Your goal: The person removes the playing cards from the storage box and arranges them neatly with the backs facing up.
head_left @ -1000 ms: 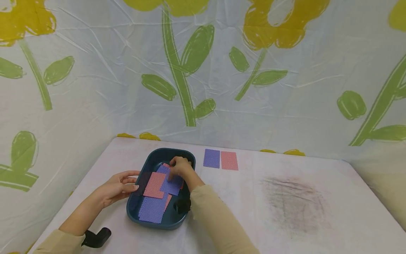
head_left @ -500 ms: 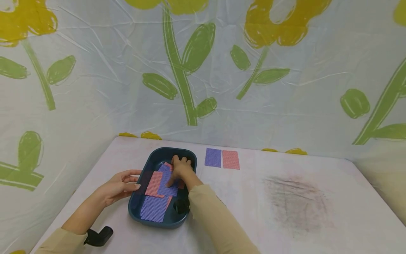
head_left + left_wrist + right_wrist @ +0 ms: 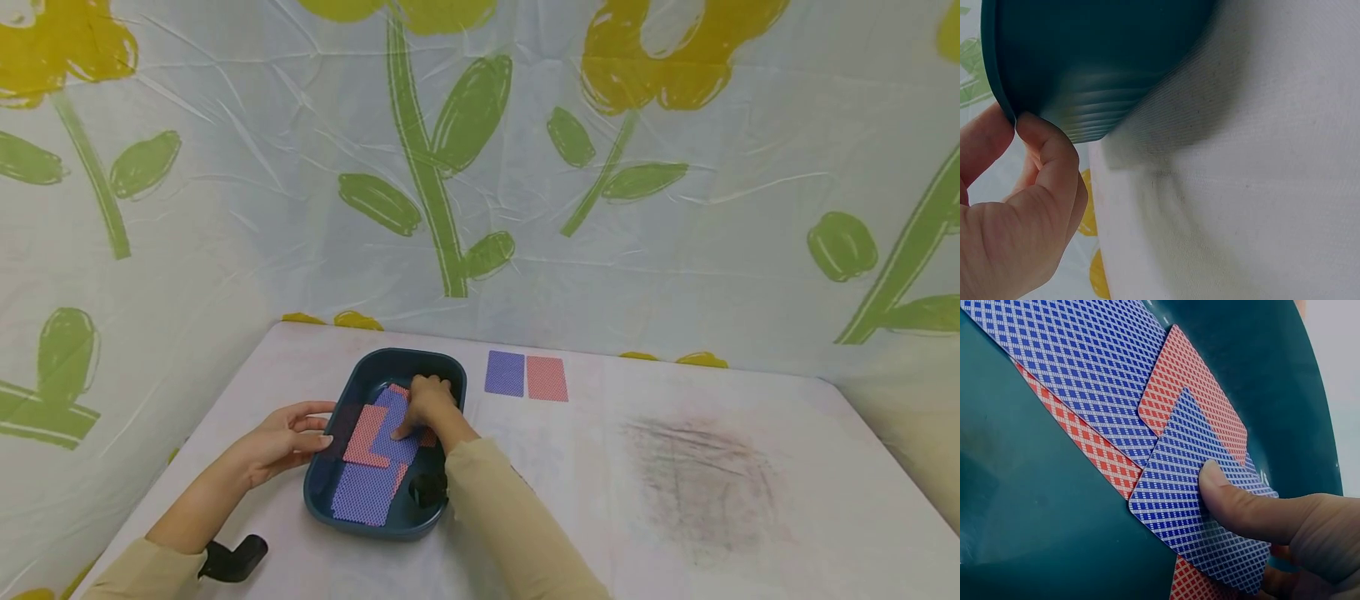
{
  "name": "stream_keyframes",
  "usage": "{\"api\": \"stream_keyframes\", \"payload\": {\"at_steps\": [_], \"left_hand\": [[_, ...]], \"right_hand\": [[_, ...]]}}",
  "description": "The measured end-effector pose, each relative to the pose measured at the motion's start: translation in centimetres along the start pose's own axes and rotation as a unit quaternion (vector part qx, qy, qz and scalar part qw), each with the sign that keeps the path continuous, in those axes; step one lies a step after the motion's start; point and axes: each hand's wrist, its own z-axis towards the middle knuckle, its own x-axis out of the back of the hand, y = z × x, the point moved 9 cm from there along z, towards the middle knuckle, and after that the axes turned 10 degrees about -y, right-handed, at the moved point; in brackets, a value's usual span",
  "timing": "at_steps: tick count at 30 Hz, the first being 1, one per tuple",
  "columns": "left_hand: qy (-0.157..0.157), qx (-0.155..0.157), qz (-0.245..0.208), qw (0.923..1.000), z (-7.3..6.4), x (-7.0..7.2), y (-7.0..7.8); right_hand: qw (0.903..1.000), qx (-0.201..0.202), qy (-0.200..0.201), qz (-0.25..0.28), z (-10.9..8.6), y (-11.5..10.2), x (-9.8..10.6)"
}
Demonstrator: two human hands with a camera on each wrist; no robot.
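Observation:
A dark teal plastic tub (image 3: pixel 318 492) stands on the table, with several blue- and red-backed playing cards lying overlapped in it. My left hand (image 3: pixel 281 443) pinches the tub's rim between thumb and fingers at its left side. Inside the tub, my right hand (image 3: pixel 432 406) holds a blue playing card (image 3: pixel 1172 481), thumb flat on its back; the other fingers are mostly hidden at its edge. That card overlaps a red playing card (image 3: pixel 1210 394). Another blue card (image 3: pixel 1066 369) lies nearer the tub's front, partly over a red one (image 3: pixel 1085 437).
A blue card (image 3: pixel 505 372) and a red card (image 3: pixel 547 378) lie side by side on the table, right of the tub. Dark smudges (image 3: pixel 697 483) mark the white cloth farther right. A flower-printed curtain (image 3: pixel 525 275) rises behind the table.
The blue card under my right hand has shifted left over the red card. My right fingers have drawn in toward the palm. My left hand has stayed on the rim.

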Motion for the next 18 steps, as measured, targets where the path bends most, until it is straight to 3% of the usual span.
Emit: {"api": "stream_keyframes", "payload": {"at_steps": [12,18], "left_hand": [[0.003,0.000,0.002,1.0000,-0.18,-0.18,0.00],[0.002,0.001,0.000,1.0000,-0.21,-0.21,0.09]], "right_hand": [[0.9984,0.053,0.016,0.014,-0.43,-0.99,0.47],[0.9898,0.069,-0.008,0.124,-0.61,-0.71,0.37]]}}
